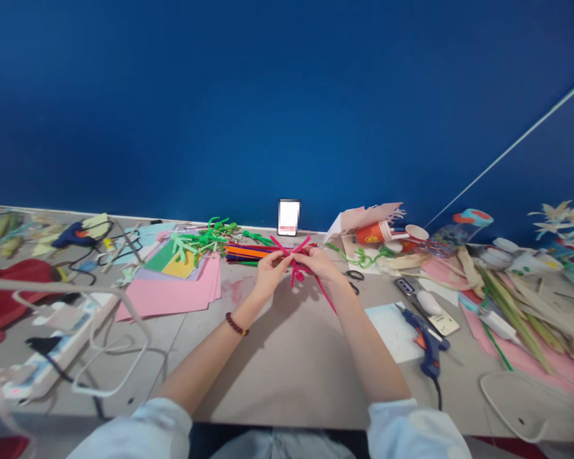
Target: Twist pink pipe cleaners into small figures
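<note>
Head view shows both hands closed on a bunch of magenta chenille stems (pixel 294 268), held clear of the worktop (pixel 287 376). The left hand (pixel 269 274) and the right hand (pixel 319 264) are pinched together from either side at the point where the stems cross. The grip is judged to be placed there to keep the crossing from slipping, while the free ends are left radiating outward. One long end is seen projecting down past the right hand. A beaded bracelet (pixel 236 324) is worn on the left wrist.

The work is held over the open central area, apparently so that the forearms are unobstructed, and supplies are ranged beyond it. A sheaf of multicoloured chenille stems (pixel 251 253) is laid just ahead of the hands, beside green chenille shapes (pixel 205 241) resting on stacked coloured card (pixel 172 296). Black-handled scissors (pixel 353 279) are placed just right of the hands, within easy reach. A blue hot glue gun (pixel 428 344) is set further right, its cord led toward the front edge. A second glue gun (pixel 74 234) and a power strip (pixel 52 344) are kept at the left. A phone (pixel 288 217) is propped upright against the wall.
</note>
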